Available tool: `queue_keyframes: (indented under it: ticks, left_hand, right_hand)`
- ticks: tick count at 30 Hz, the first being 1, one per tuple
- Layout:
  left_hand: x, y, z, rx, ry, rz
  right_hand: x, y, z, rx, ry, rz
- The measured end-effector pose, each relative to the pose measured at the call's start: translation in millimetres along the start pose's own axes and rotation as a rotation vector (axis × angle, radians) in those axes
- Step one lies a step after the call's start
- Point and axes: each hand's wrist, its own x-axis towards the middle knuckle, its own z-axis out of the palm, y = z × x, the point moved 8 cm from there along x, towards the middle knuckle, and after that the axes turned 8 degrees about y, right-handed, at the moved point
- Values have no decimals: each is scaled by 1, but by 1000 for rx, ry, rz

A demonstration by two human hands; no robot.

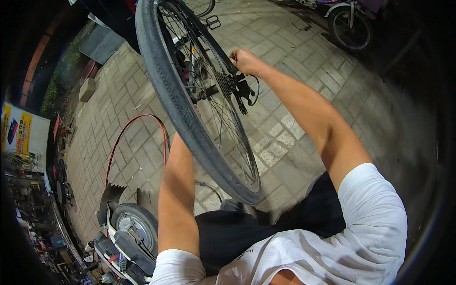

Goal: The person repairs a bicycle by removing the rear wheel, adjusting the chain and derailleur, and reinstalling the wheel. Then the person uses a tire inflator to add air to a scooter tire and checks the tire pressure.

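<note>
The bicycle's rear wheel [213, 171] rises tilted before me, its grey-black tyre [171, 96] towards my left arm. On its right side are the cassette [225, 82], the chain [213, 53] and a black rear derailleur [245, 93] with a looped cable [257, 91]. My right hand [245, 62] has its fingers curled at the rear stay of the black bicycle frame [224, 53], just above the derailleur. Only a sliver of my left hand [198, 110] shows past the tyre near the hub [201, 95]; its grip is hidden.
A red hose [121, 137] loops over the paving [274, 153] on the left. A scooter's rear wheel [137, 228] is by my left elbow. A person's dark-clothed leg [117, 21] stands beyond the tyre. Tools and parts [39, 228] crowd the left edge; another wheeled vehicle [351, 26] stands at upper right.
</note>
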Motion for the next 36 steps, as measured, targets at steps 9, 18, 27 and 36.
queue_keyframes:
  ticks: [9,18,27,36]
  left_hand:
    - [6,-5,-3,-42,-5,-67]
    - [-9,1,10,81,-23,52]
    - [-34,14,6,160,46,48]
    - [-32,13,9,155,-48,46]
  right_hand:
    - [-21,5,-16,124,301,138]
    - [-37,37,-31,34,444,291]
    - [-57,77,-18,374,448,492]
    - [-106,82,-4,834,340,695]
